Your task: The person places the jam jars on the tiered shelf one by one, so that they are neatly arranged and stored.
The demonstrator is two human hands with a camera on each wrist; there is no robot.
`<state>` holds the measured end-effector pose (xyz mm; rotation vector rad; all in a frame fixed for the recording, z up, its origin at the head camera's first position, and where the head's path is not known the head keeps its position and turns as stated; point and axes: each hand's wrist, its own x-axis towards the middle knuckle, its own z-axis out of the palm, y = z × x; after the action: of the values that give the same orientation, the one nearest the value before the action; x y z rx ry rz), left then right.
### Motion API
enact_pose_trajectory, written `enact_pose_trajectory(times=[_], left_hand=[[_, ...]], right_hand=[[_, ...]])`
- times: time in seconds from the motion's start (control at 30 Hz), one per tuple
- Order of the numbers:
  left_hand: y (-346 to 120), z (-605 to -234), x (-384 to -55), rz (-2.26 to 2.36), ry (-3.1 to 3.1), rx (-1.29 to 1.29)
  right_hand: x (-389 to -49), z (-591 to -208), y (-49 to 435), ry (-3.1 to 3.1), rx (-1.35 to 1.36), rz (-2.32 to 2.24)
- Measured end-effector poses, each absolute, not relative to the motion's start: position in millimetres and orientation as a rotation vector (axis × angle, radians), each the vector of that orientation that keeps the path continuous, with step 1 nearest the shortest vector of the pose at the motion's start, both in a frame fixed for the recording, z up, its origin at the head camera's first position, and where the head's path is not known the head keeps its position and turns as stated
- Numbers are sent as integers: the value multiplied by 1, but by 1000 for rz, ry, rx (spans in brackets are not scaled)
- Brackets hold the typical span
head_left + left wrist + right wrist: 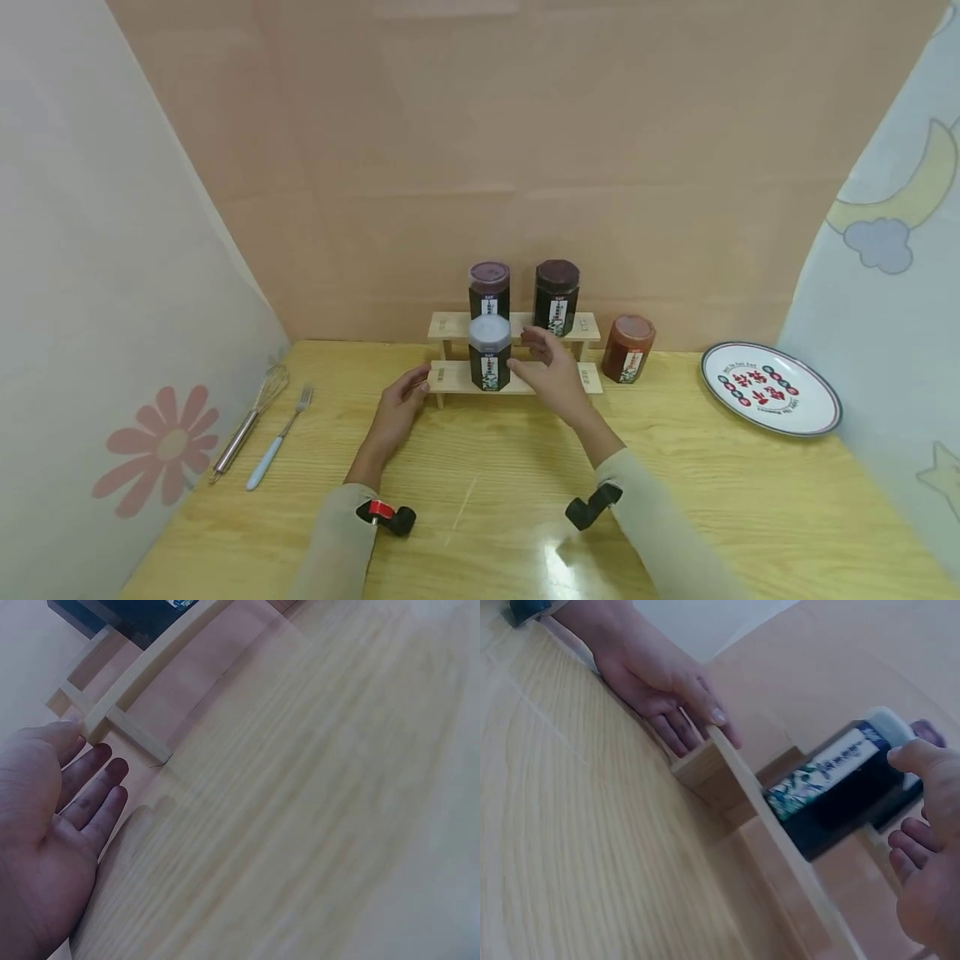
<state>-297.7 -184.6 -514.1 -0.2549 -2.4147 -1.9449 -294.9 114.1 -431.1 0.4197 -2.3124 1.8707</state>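
Note:
A two-step wooden rack (457,377) stands against the back wall. A dark jar with a pale lid (490,354) sits upright on its lower step. My right hand (557,379) is beside this jar; its thumb is at the lid's edge and the fingers stay off to the right, loosely bent. At the rack's left end my left hand (397,408) touches the lower board (112,712) with thumb and fingertips, the remaining fingers relaxed. Behind, the upper step carries a purple-lidded jar (489,283) and a dark-lidded jar (557,296).
A red-brown jar (628,348) stands on the table right of the rack. Farther right, a printed oval plate (806,412) lies near the side wall. A whisk (243,433) and a blue-handled fork (273,450) lie on the left side of the table (480,500).

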Motion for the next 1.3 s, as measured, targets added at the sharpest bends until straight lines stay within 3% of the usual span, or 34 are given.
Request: enact_pose_trajectory(times=[0.23,0.67,1.3], left_hand=[[-186,-516,-298,-1932,-2414,-257],[-185,-513,-295,-1921,-2424,-228],[-183,-511,-296,-1952,-2390,-245]], right_hand=[[-287,-421,172,-2308,502,1751],[-304,-415,267,-2353,204,1528],[-330,-454,296,-2430,-3,1606]])
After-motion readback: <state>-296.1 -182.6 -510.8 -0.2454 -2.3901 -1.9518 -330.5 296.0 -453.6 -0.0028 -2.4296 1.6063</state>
